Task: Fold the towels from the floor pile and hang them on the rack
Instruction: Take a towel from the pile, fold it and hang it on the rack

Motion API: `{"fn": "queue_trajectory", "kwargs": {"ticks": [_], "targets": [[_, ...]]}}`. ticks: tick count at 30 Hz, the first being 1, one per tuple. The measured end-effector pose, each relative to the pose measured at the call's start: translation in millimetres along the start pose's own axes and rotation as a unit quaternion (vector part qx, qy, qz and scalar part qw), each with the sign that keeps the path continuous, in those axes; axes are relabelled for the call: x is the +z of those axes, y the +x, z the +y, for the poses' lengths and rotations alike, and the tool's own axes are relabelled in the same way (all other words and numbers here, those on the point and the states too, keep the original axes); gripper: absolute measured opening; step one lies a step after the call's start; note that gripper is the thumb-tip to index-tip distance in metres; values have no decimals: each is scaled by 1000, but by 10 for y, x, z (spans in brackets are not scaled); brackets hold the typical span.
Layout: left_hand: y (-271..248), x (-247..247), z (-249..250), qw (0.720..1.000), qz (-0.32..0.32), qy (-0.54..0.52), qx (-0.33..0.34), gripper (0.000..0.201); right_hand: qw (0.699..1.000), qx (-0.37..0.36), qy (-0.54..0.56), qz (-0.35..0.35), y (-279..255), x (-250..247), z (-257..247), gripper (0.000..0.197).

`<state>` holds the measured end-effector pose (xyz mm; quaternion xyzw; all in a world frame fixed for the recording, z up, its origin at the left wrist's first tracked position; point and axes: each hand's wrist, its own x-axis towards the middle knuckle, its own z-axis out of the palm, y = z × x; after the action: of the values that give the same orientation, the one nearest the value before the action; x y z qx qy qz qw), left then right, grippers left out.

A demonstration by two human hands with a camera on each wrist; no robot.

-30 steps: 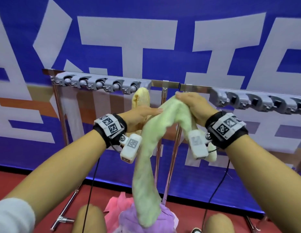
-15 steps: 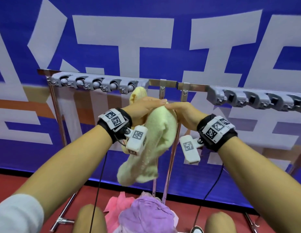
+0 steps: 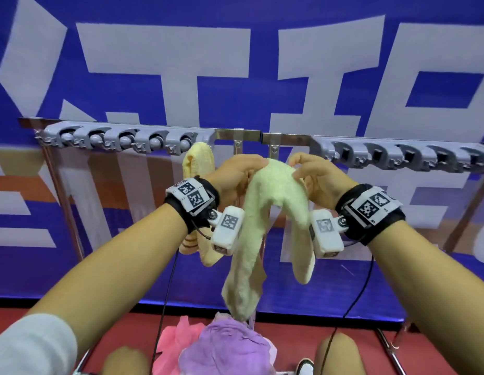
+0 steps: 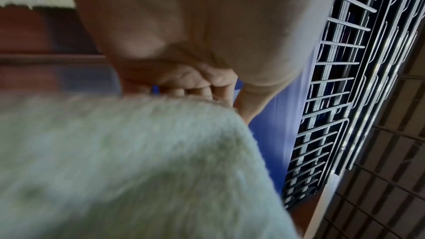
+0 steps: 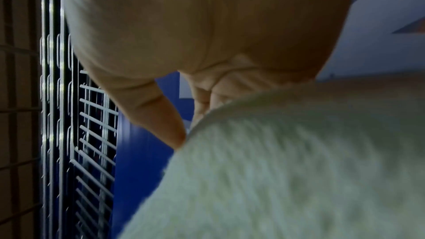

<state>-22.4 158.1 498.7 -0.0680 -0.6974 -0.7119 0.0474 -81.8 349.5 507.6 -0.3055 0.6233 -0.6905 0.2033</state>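
Note:
A pale green towel (image 3: 265, 212) hangs doubled over from both hands just below the rack bar (image 3: 251, 135), its two ends dangling, the left end longer. My left hand (image 3: 243, 171) grips its top fold from the left, and my right hand (image 3: 308, 171) pinches the same fold from the right. Both wrist views show curled fingers at the fuzzy green towel (image 4: 138, 161) (image 5: 287, 161). A yellow towel (image 3: 198, 163) hangs from a grey clip (image 3: 186, 143) of the rack, behind my left wrist.
Grey clip rows (image 3: 397, 158) line the rack on both sides of its two middle posts. A purple towel (image 3: 230, 347) and a pink towel (image 3: 178, 336) lie in a pile on the red floor below. A blue banner stands behind the rack.
The green towel, bunched up half a second ago, now hangs open in two ends. Both hands have risen closer to the rack bar, and the right hand has shifted right.

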Motion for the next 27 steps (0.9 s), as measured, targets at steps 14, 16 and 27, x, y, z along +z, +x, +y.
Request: {"fn": "queue_trajectory", "kwargs": {"ticks": [14,16,27], "targets": [[757,691,-118,995,64,-64,50,17,958,-75,-67,269,28,-689,-151,30],[845,757,-128,995,65,-56,49,14,950,-88,-57,295,73,-725,-139,32],[1288,1031,-282,988,105,-81,73,9,925,-62,39,372,219,-893,77,27]]}}
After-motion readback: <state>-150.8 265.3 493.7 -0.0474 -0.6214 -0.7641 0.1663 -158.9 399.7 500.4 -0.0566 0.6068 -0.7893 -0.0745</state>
